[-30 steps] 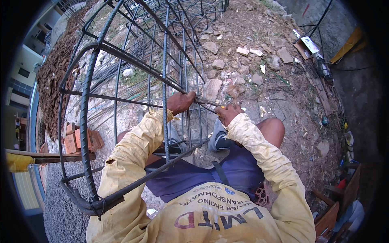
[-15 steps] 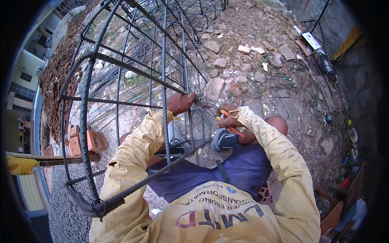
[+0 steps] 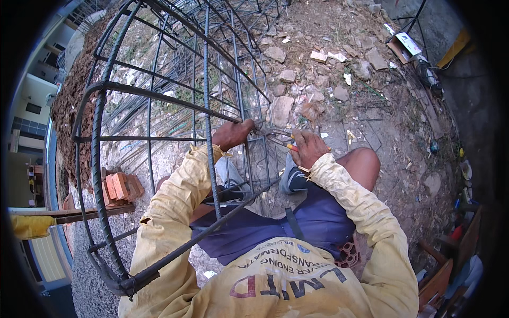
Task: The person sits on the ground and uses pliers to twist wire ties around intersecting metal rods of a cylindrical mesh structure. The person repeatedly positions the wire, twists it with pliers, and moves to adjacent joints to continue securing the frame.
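Note:
A long rebar cage (image 3: 159,95) of dark steel bars and rings lies over my lap and runs away to the upper left. My left hand (image 3: 231,135) grips one of its bars near a crossing. Just to the right, my right hand (image 3: 307,148) is closed on the yellow-tipped handles of a pair of pliers (image 3: 275,137), whose jaws point left toward the crossing beside my left hand. Both arms wear yellow sleeves. I sit with dark blue shorts and a bare knee (image 3: 363,164) showing.
Stony, rubble-strewn ground (image 3: 339,69) spreads beyond the cage. A stack of red bricks (image 3: 119,186) sits at the left under the cage. A wooden plank (image 3: 85,213) crosses the lower left. Tools and containers lie along the right edge (image 3: 461,212).
My right hand has shifted slightly lower and now holds the pliers in plain sight against the bar. My left hand keeps its grip on the cage.

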A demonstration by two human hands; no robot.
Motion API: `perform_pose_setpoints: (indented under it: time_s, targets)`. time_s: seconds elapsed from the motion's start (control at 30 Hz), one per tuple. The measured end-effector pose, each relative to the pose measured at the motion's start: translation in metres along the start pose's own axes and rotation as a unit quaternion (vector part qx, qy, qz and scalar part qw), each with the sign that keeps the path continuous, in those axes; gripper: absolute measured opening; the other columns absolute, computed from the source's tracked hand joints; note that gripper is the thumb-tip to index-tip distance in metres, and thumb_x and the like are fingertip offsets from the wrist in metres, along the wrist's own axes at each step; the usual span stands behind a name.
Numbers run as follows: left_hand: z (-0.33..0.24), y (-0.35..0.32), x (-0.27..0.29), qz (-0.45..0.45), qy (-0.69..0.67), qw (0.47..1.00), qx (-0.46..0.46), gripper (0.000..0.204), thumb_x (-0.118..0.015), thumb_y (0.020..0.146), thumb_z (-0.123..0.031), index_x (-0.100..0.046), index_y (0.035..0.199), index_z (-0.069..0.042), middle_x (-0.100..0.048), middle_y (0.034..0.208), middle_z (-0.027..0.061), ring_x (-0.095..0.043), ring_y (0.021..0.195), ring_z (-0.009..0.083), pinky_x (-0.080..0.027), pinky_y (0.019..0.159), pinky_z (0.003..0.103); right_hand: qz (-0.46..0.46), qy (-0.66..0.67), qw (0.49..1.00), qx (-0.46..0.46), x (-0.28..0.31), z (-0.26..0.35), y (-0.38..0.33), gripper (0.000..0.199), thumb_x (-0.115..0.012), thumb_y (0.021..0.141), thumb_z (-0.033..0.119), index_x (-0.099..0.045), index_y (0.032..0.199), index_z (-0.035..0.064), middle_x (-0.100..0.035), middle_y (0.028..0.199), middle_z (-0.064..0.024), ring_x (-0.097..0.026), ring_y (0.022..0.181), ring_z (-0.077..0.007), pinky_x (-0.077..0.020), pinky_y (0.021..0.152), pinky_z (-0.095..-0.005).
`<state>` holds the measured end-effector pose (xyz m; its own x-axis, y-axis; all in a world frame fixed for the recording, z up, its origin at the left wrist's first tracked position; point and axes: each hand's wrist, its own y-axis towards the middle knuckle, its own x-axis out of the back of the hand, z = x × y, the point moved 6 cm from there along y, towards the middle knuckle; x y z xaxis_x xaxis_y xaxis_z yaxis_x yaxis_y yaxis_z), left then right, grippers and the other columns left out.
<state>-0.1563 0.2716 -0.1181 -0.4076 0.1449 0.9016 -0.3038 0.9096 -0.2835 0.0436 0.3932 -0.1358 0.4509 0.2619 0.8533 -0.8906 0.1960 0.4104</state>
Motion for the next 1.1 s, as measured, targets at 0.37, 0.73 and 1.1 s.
perform_pose_setpoints:
  time_s: [0.37, 0.73, 1.1]
  targets:
    - [0.012, 0.0, -0.007, -0.081, 0.034, 0.992, -0.092, 0.021, -0.056, 0.085, -0.004, -0.05, 0.105, -0.005, -0.061, 0.077, 0.02, -0.063, 0.069, 0.0385, -0.048, 0.059, 0.046, 0.359, 0.466, 0.759, -0.279, -0.049, -0.028, -0.011, 0.047, -0.046, 0.098, 0.044, -0.061, 0.106, -0.0006, -0.064, 0.081, -0.0134, -0.065, 0.077, -0.0154, -0.0508, 0.063, -0.0321]
    - [0.009, -0.001, -0.005, -0.091, 0.04, 0.989, -0.111, 0.019, -0.059, 0.082, 0.0, -0.048, 0.097, -0.003, -0.06, 0.077, 0.0184, -0.063, 0.07, 0.0372, -0.049, 0.058, 0.044, 0.418, 0.44, 0.711, -0.355, -0.042, -0.009, -0.006, 0.046, -0.061, 0.091, 0.05, -0.054, 0.091, 0.0043, -0.056, 0.058, -0.0043, -0.055, 0.039, -0.0124, -0.0441, 0.033, -0.0279]
    - [0.01, -0.007, -0.004, -0.114, 0.046, 0.984, -0.125, 0.016, -0.056, 0.081, -0.003, -0.048, 0.095, -0.003, -0.059, 0.075, 0.0225, -0.062, 0.07, 0.0416, -0.049, 0.058, 0.047, 0.053, 0.033, 0.993, -0.105, 0.011, 0.0, -0.003, 0.053, -0.064, 0.088, 0.044, -0.054, 0.126, 0.0082, -0.062, 0.087, -0.0207, -0.065, 0.083, -0.0384, -0.0517, 0.078, -0.0455]
